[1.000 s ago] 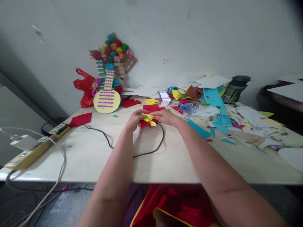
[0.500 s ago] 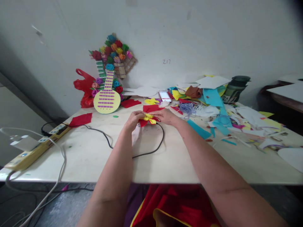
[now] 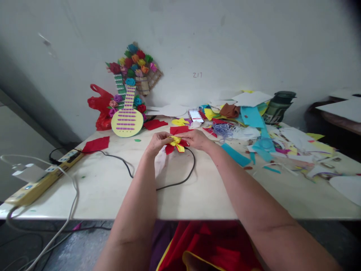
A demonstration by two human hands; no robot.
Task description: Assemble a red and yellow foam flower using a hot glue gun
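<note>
Head view shows a power strip [image 3: 24, 195], then a toy guitar [image 3: 127, 122] standing on the table [image 3: 197, 199]. Near the middle, the left hand [image 3: 158, 143] and right hand [image 3: 199, 140] pinch opposite sides of a red-and-yellow flower [image 3: 176, 142]; farther right, scraps [image 3: 293, 137] lie near a bottle [image 3: 279, 108].

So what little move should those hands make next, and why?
Probably a gentle pinch by the right hand on the yellow middle, with the left hand steadying the red-and-yellow piece. Both hands have their fingers at its sides, and the middle looks bunched while the tips spread outward.
</note>
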